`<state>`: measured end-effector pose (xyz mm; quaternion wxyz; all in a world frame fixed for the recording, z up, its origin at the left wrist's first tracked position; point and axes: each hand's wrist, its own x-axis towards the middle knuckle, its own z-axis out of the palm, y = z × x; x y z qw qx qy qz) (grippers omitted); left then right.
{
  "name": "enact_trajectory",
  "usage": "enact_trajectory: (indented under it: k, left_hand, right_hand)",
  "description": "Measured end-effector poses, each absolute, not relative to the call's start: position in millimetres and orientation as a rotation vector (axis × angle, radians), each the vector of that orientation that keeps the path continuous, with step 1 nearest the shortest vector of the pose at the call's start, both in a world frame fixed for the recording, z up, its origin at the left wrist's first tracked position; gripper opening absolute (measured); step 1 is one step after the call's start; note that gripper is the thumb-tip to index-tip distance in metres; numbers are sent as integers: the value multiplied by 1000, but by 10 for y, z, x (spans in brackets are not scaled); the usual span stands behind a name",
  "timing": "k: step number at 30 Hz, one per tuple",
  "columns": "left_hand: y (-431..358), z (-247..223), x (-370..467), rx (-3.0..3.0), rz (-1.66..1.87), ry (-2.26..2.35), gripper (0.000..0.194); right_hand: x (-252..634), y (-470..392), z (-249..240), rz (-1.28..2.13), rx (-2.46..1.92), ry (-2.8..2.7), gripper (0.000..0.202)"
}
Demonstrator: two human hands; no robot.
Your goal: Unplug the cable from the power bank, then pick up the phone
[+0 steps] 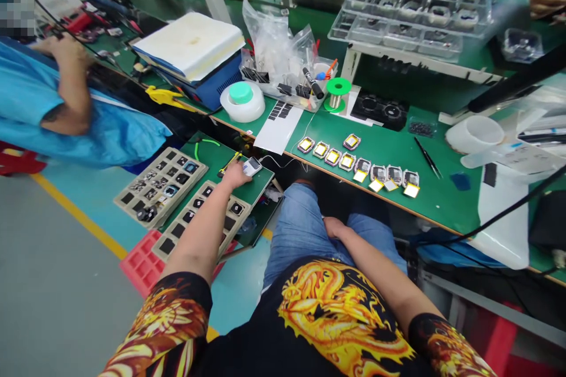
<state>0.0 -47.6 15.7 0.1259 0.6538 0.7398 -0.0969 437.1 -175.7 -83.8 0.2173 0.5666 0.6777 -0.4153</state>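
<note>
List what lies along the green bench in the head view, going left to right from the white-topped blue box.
White-topped blue box → white round tub with a green lid → green solder spool → black tweezers → empty white cup. Below the bench edge, the left hand touches a small white device.

left hand (pixel 236 175) reaches to a small white rectangular device (pixel 252 166) on a low green shelf (pixel 221 156), fingers on it; right hand (pixel 335 227) rests on blue-jeaned thigh (pixel 300 224); row of small yellow-faced square modules (pixel 354 164) lies on green workbench (pixel 398 153).
</note>
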Motion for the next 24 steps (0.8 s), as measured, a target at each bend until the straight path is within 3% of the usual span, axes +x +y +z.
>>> enact_trajectory:
  k: [4, 8, 12, 16, 24]
  left_hand:
    - [-706, 380, 135, 2035, -245, 2085, 53]
    - [-1048, 645, 409, 2344, -212, 1811, 54]
    - [-1373, 923, 833, 2482, -175, 1583, 54]
    - [-1552, 1139, 1149, 2518, -204, 1419, 56]
    - [-1626, 1187, 1098, 2504, -229, 1252, 63]
  right_hand:
    - [4332, -1709, -638, -1110, 1682, 1934, 35]
    - [4099, -1646, -95, -849, 1975, 2496, 46]
    - [3753, -1527, 437, -674, 1667, 3043, 53]
    - [3606, -1461, 621, -659, 1447, 2947, 26]
    - [3742, -1692, 658, -577, 1270, 2880, 35]
